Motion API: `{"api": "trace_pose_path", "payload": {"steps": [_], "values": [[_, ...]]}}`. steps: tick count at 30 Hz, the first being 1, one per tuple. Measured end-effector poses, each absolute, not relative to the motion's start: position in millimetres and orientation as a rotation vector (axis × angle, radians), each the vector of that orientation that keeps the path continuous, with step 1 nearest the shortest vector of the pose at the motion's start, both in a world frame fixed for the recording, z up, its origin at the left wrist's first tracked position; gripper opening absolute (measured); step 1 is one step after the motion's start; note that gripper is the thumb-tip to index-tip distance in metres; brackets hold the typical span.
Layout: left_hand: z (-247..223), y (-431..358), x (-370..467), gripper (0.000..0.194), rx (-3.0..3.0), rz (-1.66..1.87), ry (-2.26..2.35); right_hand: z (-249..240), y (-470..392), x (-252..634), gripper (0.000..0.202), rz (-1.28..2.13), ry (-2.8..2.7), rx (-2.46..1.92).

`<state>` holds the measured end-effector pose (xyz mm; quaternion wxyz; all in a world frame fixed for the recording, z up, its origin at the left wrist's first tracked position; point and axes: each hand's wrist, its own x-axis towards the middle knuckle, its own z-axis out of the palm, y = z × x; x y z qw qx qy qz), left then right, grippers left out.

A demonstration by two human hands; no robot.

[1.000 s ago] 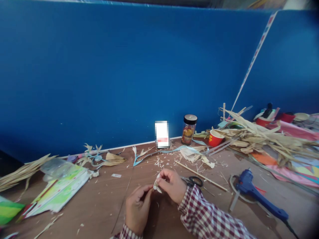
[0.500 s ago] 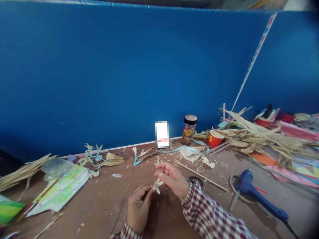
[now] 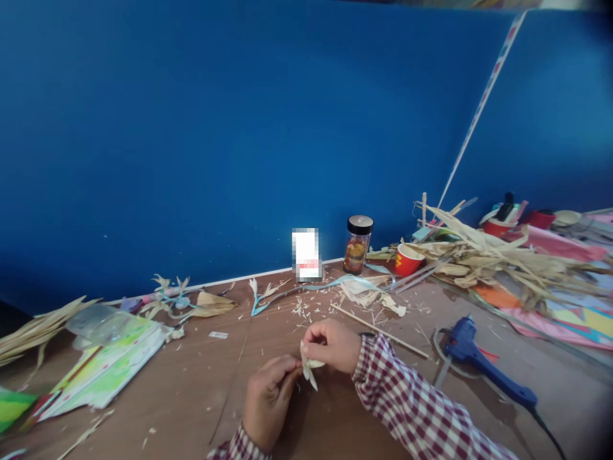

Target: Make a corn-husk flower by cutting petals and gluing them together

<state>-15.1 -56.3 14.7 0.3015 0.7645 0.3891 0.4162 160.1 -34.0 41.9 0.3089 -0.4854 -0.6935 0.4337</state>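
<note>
My left hand point(image 3: 269, 399) is closed in a pinch at the base of a small pale husk flower point(image 3: 310, 375). The flower's narrow petals point to the right and down, above the tabletop. From the other side my right hand point(image 3: 331, 348) pinches one of those petals between thumb and fingertips, partly covering the flower. A dark ring-shaped thing lies mostly hidden behind the right wrist. Just beyond the hands are a thin wooden stick point(image 3: 380, 329) and scattered husk shreds point(image 3: 302, 308).
A blue glue gun point(image 3: 483, 364) with a cord lies at right. Behind are a lidded jar point(image 3: 357, 246), a red paper cup point(image 3: 408, 260), a heap of dried husks point(image 3: 507, 255) and a blue ribbon point(image 3: 282, 295). Painted paper point(image 3: 110, 370) lies left; a blue partition point(image 3: 239, 128) closes the back.
My right hand has closed from loosely curled fingers onto a petal and come down slightly. The flower has turned, its petals now spreading more to the right. The view has shifted a little.
</note>
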Motion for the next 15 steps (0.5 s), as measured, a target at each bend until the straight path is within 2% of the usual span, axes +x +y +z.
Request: {"api": "trace_pose_path", "payload": {"steps": [7, 10, 13, 15], "values": [[13, -55, -17, 0.012, 1.909, 1.189, 1.122, 41, -30, 160, 0.024, 1.447, -1.536, -1.16], [6, -50, -20, 0.011, 1.677, 1.302, 1.318, 50, -32, 156, 0.022, 1.208, -1.362, -1.113], [2, -46, -23, 0.016, 1.483, 1.298, 1.407, 54, -38, 148, 0.018, 0.849, -1.519, -1.063], [1, -46, -22, 0.019, 1.428, 1.279, 1.397, 53, -43, 142, 0.023, 0.696, -1.665, -1.042]]}}
